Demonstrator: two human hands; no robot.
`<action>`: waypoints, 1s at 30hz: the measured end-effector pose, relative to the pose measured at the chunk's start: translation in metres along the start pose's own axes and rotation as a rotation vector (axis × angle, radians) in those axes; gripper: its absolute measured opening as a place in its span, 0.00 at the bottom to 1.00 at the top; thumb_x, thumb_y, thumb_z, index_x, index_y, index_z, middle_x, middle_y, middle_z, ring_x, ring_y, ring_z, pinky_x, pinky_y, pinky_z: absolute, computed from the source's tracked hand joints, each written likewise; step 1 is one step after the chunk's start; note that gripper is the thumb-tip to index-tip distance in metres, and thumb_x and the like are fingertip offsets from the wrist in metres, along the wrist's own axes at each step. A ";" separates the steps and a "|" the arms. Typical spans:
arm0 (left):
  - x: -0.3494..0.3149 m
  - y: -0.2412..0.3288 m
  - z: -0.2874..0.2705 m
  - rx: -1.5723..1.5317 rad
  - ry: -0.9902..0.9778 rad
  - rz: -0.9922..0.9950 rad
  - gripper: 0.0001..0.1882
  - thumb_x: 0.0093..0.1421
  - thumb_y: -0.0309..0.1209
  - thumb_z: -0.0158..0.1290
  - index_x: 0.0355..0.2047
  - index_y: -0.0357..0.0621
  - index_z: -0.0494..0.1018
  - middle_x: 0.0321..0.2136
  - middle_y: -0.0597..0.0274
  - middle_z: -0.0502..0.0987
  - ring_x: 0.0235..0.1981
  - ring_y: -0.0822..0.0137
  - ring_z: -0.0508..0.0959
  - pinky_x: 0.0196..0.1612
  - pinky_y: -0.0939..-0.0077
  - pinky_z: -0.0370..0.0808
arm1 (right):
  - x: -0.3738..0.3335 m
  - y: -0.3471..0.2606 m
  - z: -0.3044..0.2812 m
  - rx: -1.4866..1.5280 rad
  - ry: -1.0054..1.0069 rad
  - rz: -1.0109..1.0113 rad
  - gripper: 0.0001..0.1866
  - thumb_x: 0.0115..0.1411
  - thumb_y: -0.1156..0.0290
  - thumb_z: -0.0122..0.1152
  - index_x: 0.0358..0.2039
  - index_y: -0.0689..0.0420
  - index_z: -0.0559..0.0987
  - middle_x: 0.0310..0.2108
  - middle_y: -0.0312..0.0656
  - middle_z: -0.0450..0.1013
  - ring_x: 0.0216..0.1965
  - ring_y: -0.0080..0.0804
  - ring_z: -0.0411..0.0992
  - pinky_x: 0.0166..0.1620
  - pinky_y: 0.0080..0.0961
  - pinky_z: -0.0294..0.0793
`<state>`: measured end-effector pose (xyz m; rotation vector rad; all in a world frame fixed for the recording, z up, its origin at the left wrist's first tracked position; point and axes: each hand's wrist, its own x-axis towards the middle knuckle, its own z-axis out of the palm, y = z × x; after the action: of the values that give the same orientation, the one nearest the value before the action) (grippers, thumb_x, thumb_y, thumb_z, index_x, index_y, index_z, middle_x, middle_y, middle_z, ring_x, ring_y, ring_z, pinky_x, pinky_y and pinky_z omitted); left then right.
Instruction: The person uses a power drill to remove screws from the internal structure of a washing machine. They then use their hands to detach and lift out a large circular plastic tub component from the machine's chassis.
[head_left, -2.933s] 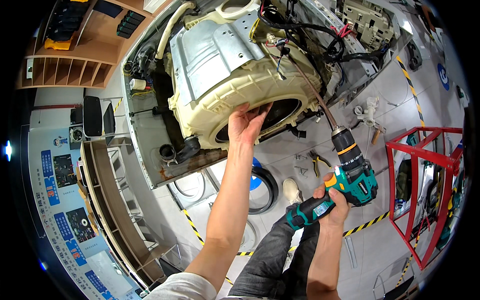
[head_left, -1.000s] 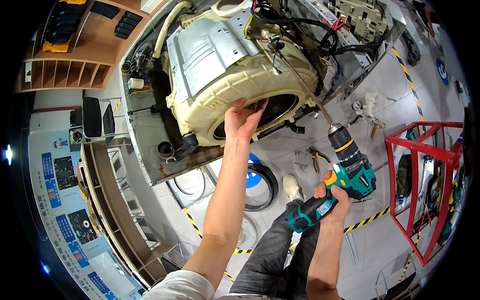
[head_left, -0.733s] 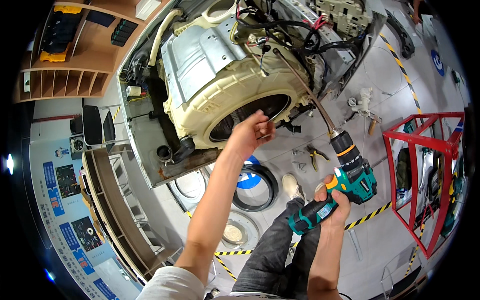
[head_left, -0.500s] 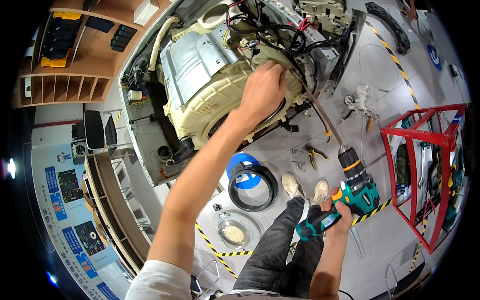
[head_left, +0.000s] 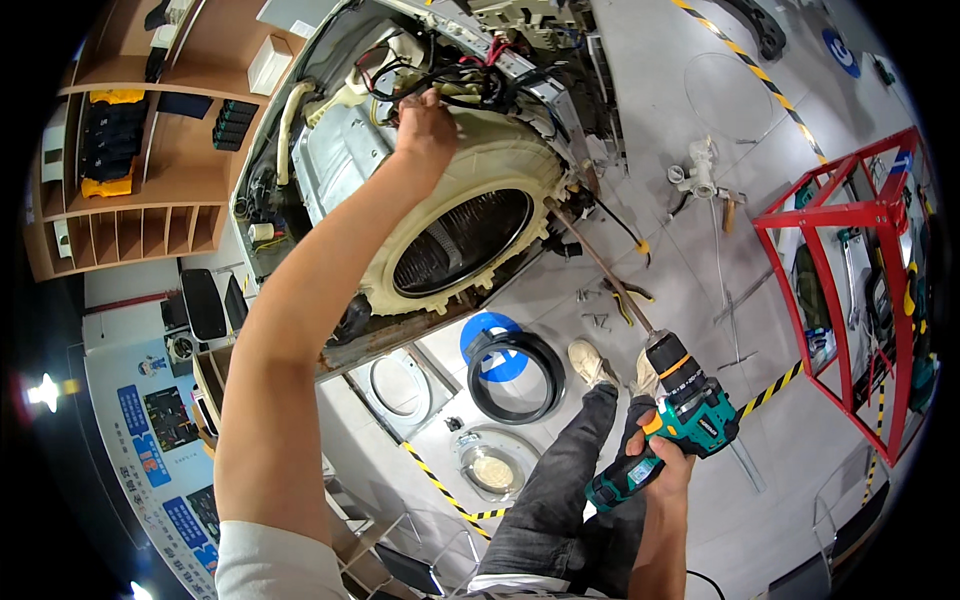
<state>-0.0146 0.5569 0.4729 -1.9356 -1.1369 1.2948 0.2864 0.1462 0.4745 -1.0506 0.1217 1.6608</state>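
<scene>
Cream plastic washer tub (head_left: 500, 170), tipped on its side inside an opened machine casing at about 12 o'clock of the view, round drum opening facing down toward 6 o'clock. Left hand (head_left: 425, 125) up on the tub's upper rim at 11 o'clock, fingers curled into the tangle of black and red wires (head_left: 470, 85) there; whether anything is actually pinched, impossible to tell from this angle. Left forearm stretched across the tub's face from the lower left. Right hand (head_left: 665, 465) low at 5 o'clock, fingers wrapped tight round the grip of a teal and black cordless drill (head_left: 690, 415), with a long extension bit (head_left: 600, 265) running up toward 11 o'clock and its tip close by the tub's right edge near a cluster of brackets. On the floor just below the tub, at 6 o'clock, a black rubber door gasket (head_left: 515, 375) lying over a blue round floor mark, and beside it a round glass door (head_left: 490, 465). Pliers with yellow handles (head_left: 625, 300) near the bit, at 3 o'clock of the gasket. Red metal frame (head_left: 850, 290) well apart at 3 o'clock. Wooden shelving (head_left: 140, 190) at 9 to 10 o'clock. Dark trouser legs and a light shoe (head_left: 590, 362) between gasket and drill.
</scene>
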 end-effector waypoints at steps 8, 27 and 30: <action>0.004 -0.017 0.020 -0.126 0.218 0.086 0.13 0.60 0.33 0.47 0.37 0.51 0.82 0.40 0.61 0.80 0.48 0.57 0.76 0.46 0.60 0.71 | -0.006 -0.011 -0.003 -0.018 0.057 -0.016 0.31 0.48 0.77 0.60 0.55 0.59 0.67 0.38 0.45 0.74 0.27 0.34 0.73 0.33 0.35 0.74; 0.007 -0.019 0.017 -0.079 0.201 0.170 0.12 0.59 0.31 0.48 0.41 0.48 0.76 0.39 0.62 0.80 0.43 0.59 0.80 0.40 0.61 0.76 | 0.052 0.029 0.036 -0.097 0.079 0.109 0.14 0.51 0.78 0.61 0.40 0.64 0.77 0.33 0.43 0.76 0.27 0.32 0.73 0.33 0.27 0.74; 0.009 -0.018 0.015 -0.137 0.159 0.115 0.15 0.60 0.32 0.47 0.46 0.47 0.74 0.44 0.60 0.79 0.47 0.59 0.79 0.43 0.59 0.75 | 0.083 0.050 0.062 -0.011 -0.025 0.177 0.12 0.52 0.79 0.62 0.39 0.62 0.77 0.34 0.43 0.77 0.27 0.30 0.73 0.32 0.26 0.74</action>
<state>-0.0328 0.5735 0.4769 -2.1901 -1.0730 1.1223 0.2108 0.2231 0.4346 -1.0516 0.1939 1.8351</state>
